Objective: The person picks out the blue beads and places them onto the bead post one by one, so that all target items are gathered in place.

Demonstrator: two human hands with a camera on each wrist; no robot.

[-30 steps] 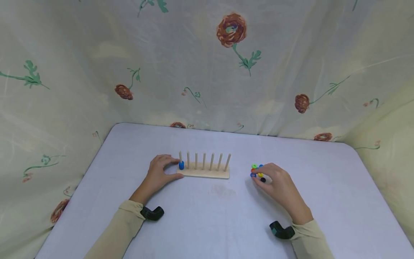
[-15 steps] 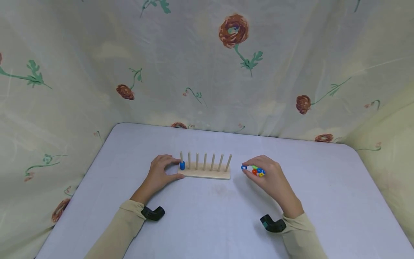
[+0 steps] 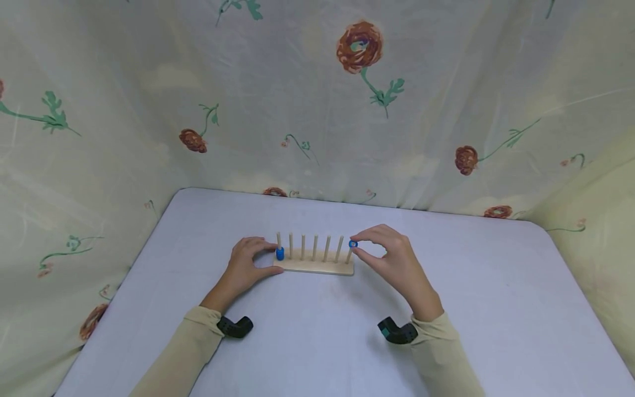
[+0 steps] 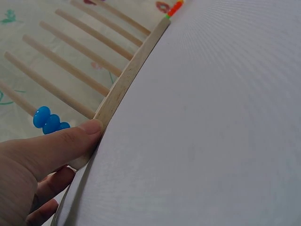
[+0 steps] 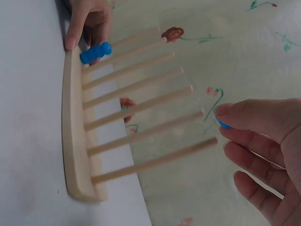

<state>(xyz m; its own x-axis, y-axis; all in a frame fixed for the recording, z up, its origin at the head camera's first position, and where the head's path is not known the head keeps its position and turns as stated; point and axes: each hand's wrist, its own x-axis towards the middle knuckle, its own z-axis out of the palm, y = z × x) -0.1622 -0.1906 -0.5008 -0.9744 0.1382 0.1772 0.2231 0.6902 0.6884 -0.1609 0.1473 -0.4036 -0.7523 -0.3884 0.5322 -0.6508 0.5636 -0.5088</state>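
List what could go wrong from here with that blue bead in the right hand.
The right hand pinches the small blue bead between its fingers, so it could slip out. Those fingers are near the pegs and might knock one. The left hand holds the peg rack at the opposite end only, so a bump might swivel it.

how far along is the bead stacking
Done: blue beads sit on the leftmost peg. In hand: the right hand pinches another bead while the left hand grips the rack. Probably left: six bare pegs and the loose beads beyond its right end.
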